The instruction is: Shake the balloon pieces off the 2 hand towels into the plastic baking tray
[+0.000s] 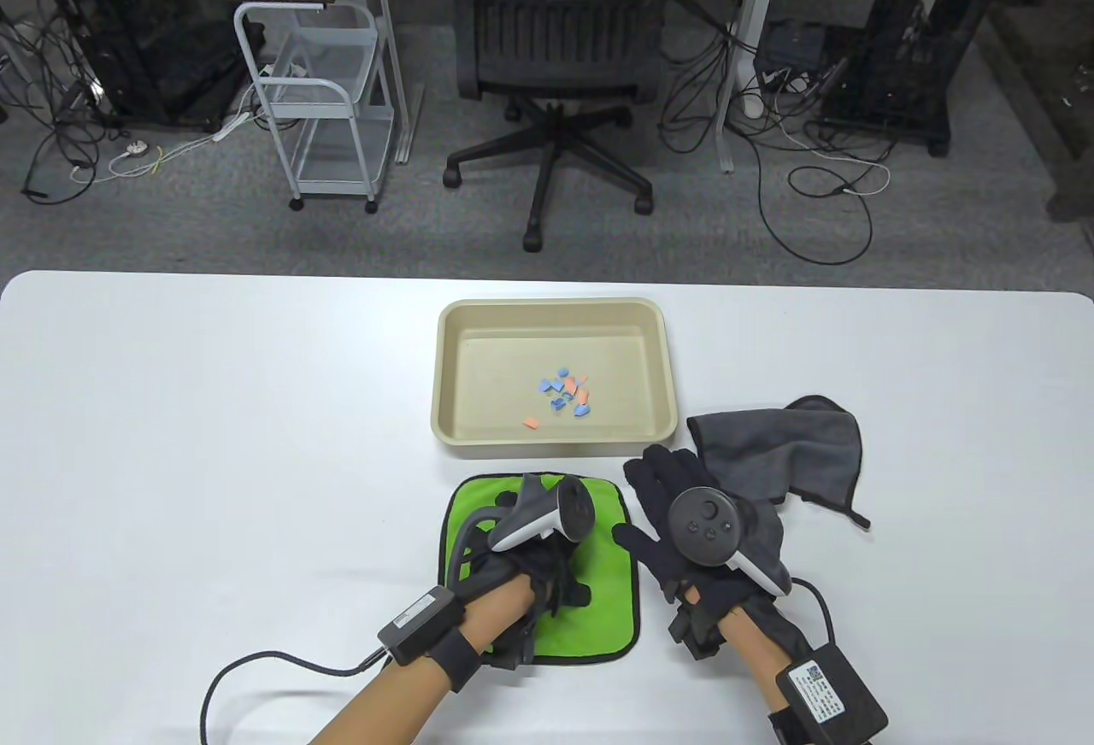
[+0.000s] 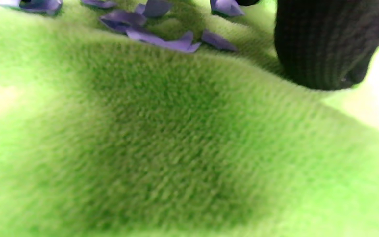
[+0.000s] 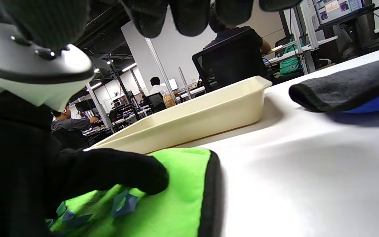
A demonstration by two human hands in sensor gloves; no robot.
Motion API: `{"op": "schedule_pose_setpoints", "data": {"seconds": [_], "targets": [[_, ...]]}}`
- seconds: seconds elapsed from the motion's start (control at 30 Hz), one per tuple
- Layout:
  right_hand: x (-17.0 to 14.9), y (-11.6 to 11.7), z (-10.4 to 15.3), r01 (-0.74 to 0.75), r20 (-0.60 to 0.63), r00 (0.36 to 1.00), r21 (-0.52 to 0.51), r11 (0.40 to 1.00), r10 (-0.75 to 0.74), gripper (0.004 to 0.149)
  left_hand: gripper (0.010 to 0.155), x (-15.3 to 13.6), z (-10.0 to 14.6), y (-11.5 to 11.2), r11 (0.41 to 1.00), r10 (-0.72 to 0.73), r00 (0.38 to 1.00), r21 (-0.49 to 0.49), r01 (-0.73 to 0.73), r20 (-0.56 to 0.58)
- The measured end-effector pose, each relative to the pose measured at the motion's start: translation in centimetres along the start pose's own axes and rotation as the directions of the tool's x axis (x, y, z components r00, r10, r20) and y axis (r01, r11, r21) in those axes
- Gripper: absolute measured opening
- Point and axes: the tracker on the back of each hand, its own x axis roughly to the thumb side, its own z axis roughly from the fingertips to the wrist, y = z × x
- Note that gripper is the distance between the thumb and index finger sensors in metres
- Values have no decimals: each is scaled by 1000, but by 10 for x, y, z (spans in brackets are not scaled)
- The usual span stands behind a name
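A green hand towel (image 1: 598,617) lies flat at the table's front, just before the cream plastic tray (image 1: 453,369). My left hand (image 1: 547,583) rests on it, thumb laid flat; its other fingers are hidden under the tracker. Purple-blue balloon pieces (image 2: 163,41) lie on the green towel (image 2: 176,148) beside a gloved fingertip (image 2: 321,46). More blue and orange pieces (image 1: 564,395) sit in the tray. A grey towel (image 1: 778,446) lies crumpled right of the tray. My right hand (image 1: 658,489) hovers palm down with straight fingers, between the two towels, holding nothing.
Beyond the table's far edge stand an office chair (image 1: 555,36), a white cart (image 1: 316,96) and computer cases among cables. In the right wrist view the tray (image 3: 209,108) sits behind the green towel (image 3: 176,197), with the grey towel (image 3: 347,85) to the right.
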Motion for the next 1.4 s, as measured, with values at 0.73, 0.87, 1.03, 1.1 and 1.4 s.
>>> {"op": "schedule_pose_setpoints", "data": {"seconds": [0.73, 0.87, 1.03, 1.1, 1.4], "targets": [[-1, 0, 1, 8, 0, 1000, 16, 1000, -8, 75, 93, -103, 66, 68, 939, 267, 962, 207, -273, 57], [-2, 1, 1, 5, -6, 1000, 18, 1000, -4, 75, 89, -138, 53, 53, 896, 363, 932, 280, -345, -15], [-3, 5, 0, -5, -13, 1000, 35, 999, 5, 75, 89, -155, 32, 30, 901, 370, 925, 273, -336, -83], [-3, 5, 0, -8, -13, 1000, 38, 999, 8, 75, 89, -156, 28, 26, 909, 355, 929, 270, -317, -102], [-1, 9, 1, -12, -6, 1000, 58, 998, 13, 75, 85, -158, 16, 9, 933, 310, 932, 248, -261, -188]]}}
